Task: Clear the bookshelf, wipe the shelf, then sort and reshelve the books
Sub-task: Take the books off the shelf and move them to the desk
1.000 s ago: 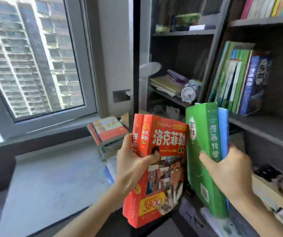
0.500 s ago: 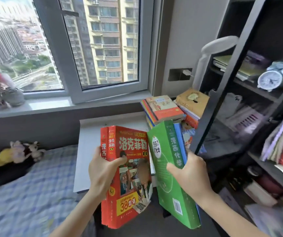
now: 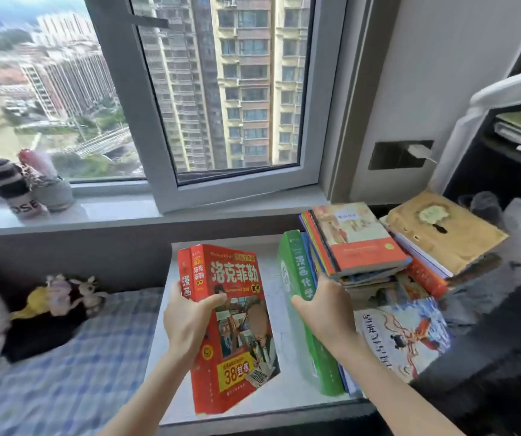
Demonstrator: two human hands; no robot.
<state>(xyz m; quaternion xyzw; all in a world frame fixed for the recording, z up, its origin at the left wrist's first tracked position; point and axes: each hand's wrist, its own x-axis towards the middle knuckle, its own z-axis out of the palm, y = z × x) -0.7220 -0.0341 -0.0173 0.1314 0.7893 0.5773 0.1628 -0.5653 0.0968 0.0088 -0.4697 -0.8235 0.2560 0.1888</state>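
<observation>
Head view.

- Left hand (image 3: 190,322): grips 2 red books (image 3: 237,309) held together, thumb across the front cover, fingers behind the spines. The books stand nearly upright, tops tilted away from the camera, over the near left part of the white table (image 3: 281,328). Cannot tell whether their lower end touches it.
- Right hand (image 3: 325,313): holds a green book (image 3: 297,278) with a thin blue book (image 3: 307,247) pressed against its right side. Thumb lies on the green spine, fingers wrap round the far side. The pair is spine-up, running from the table's near edge toward its middle. Contact with the table is hidden.
- The 2 handfuls are near each other but apart, with bare table between them.
- Far right corner of the table: a stack (image 3: 356,237) of thin books with an orange cover on top, just beside the green book. A second pile topped by a tan book (image 3: 441,234) sits to its right, against the bookshelf (image 3: 504,309).
- Right edge of the table, nearer: a picture book (image 3: 404,338) with a blue cover lies flat, just beside the right hand.
- Bookshelf: dark frame along the right side; some papers on an upper shelf.
- Left of the table: a bed (image 3: 64,357) with a checked sheet and plush toys (image 3: 64,294).
- Beyond: window (image 3: 221,89), its sill (image 3: 95,212) carrying a bottle (image 3: 13,190) and a pot (image 3: 54,193).
</observation>
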